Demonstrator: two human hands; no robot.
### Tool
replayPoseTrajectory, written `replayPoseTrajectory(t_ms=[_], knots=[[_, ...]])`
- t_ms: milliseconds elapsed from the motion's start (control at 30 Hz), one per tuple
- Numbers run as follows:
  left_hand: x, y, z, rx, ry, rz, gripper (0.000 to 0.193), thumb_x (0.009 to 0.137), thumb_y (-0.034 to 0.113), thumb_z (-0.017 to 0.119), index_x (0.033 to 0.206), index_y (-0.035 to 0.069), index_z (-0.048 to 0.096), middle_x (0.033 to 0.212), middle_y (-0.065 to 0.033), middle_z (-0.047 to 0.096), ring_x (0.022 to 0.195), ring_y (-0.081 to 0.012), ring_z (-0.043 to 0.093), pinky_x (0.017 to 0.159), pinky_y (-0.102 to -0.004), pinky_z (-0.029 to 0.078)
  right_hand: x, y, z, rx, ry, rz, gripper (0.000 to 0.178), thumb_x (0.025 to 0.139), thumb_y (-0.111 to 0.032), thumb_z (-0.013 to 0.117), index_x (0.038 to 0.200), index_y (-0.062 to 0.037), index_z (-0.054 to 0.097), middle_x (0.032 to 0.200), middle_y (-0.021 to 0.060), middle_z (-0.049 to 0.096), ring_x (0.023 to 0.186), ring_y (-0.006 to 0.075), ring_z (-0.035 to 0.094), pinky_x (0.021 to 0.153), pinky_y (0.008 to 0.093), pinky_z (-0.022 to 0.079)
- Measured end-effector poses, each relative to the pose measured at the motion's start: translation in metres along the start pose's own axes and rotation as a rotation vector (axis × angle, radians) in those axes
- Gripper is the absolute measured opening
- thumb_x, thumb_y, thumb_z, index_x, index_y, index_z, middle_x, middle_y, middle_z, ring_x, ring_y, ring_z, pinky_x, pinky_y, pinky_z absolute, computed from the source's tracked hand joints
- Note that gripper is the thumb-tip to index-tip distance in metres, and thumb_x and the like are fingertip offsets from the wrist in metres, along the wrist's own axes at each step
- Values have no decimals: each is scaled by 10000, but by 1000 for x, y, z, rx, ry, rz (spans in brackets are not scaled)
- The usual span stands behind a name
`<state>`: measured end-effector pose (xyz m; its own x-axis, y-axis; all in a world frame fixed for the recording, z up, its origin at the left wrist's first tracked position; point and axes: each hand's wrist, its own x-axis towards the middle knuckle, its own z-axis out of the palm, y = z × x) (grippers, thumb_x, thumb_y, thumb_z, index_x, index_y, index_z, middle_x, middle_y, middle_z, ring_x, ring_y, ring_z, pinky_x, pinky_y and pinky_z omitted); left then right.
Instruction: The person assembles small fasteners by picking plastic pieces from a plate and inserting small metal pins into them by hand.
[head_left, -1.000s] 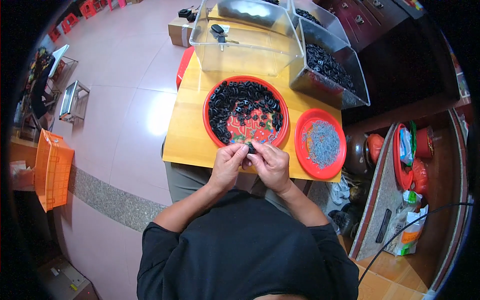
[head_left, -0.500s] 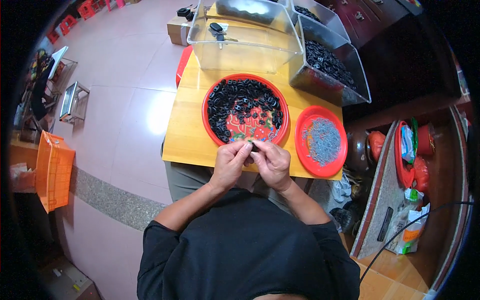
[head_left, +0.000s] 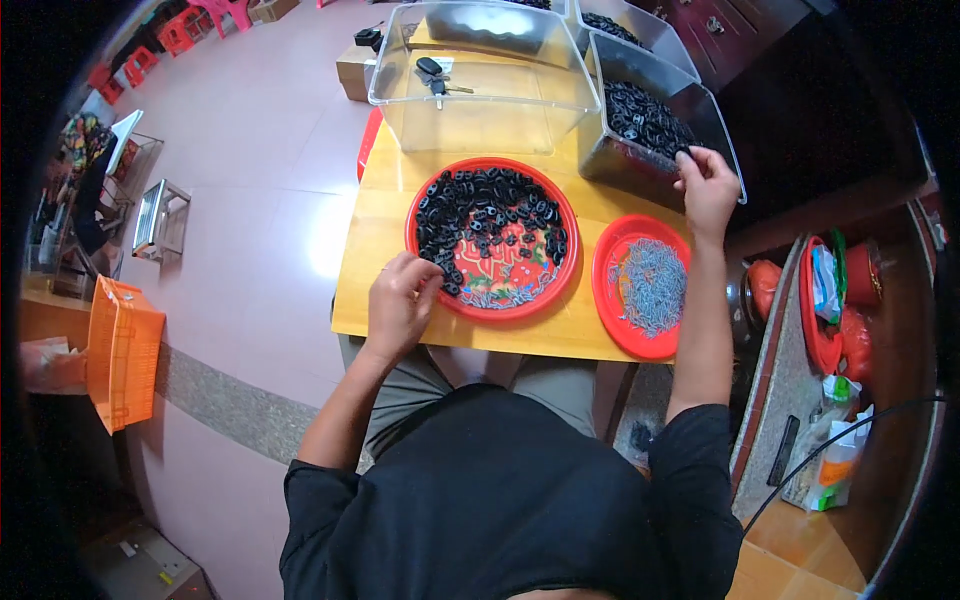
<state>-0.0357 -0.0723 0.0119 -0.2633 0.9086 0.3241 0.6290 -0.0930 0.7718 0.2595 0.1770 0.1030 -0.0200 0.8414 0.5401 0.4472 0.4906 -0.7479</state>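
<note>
While the oval black pieces (head_left: 440,215) lie heaped in the red tray (head_left: 495,262) at twelve o'clock, long axes pointing every way, my left hand (head_left: 400,300) curls at its eight o'clock rim, fingertips gathered; my right hand (head_left: 711,195) reaches to one o'clock, forearm outstretched, thumb and fingers bunched at the clear bin's (head_left: 630,172) near corner; whether either pinches anything, I can't tell.

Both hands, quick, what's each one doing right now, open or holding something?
Left hand: curled at the red tray; any hold cannot be told.
Right hand: curled by the clear bin; any hold cannot be told.
</note>
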Motion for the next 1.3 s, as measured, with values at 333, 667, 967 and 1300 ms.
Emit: replayPoseTrajectory(t_ms=[333, 667, 967, 1300], knots=[[27, 0, 24, 536, -273, 322, 71, 700, 73, 537, 713, 15, 575, 817, -138, 508, 817, -281, 515, 669, -364, 466, -20, -14, 21, -204, -7, -305, 172, 740, -11, 622, 911, -7, 632, 774, 74, 613, 666, 142, 576, 607, 270, 470], [37, -6, 29, 662, -360, 434, 103, 718, 84, 492, 765, -2, 522, 815, -140, 502, 804, -270, 510, 675, -355, 459, -155, -33, 113, -102, -825, -563, 129, 674, -28, 619, 796, -46, 585, 736, 92, 526, 691, 275, 560, 585, 373, 462], [34, -12, 26, 604, -274, 431, 118, 732, 98, 504, 780, -9, 511, 805, -138, 492, 781, -271, 498, 683, -360, 437, -153, -35, 129, -264, -951, -598, 109, 668, -101, 627, 728, -61, 545, 731, 96, 520, 710, 280, 565, 574, 396, 456], [35, -8, 18, 574, -347, 405, 112, 715, 108, 537, 753, 3, 542, 814, -147, 501, 795, -284, 501, 676, -370, 441, -158, -31, 128, -181, -952, -634, 80, 692, -81, 602, 744, -70, 542, 723, 92, 514, 700, 277, 566, 572, 398, 452]])
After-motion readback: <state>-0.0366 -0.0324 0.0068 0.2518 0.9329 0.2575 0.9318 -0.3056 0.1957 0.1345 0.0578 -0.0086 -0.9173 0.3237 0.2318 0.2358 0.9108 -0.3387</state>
